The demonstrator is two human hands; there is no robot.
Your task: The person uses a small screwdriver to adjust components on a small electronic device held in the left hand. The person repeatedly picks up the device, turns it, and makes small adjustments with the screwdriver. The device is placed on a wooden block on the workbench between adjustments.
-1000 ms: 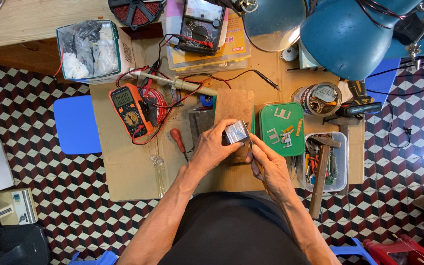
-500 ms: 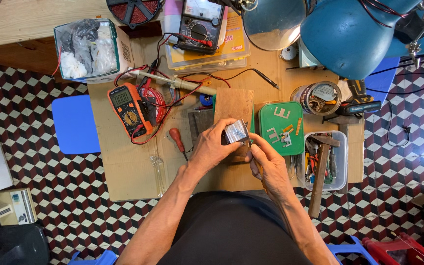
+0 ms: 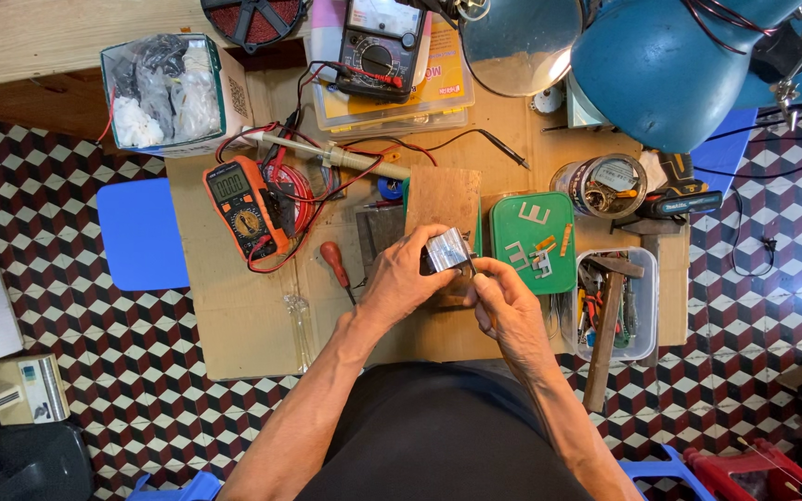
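My left hand (image 3: 401, 278) grips a small silver metal block (image 3: 446, 250), like a little transformer, over a wooden board (image 3: 442, 197) on the cardboard-covered worktop (image 3: 234, 315). My right hand (image 3: 505, 301) pinches at the block's right edge with thumb and fingertips; whether it holds a small tool there I cannot tell. Both hands meet at the block, just left of a green lid (image 3: 533, 243) carrying small metal pieces.
An orange multimeter (image 3: 239, 209) with red leads lies left, a red-handled screwdriver (image 3: 336, 264) beside it. A clear tub (image 3: 647, 306) of tools with a hammer (image 3: 605, 325) sits right. Further back: an analogue meter (image 3: 378, 46), soldering iron (image 3: 327, 156), blue lamp (image 3: 652, 65), round tin (image 3: 610, 186).
The hands stay at the silver block; only small finger shifts show.
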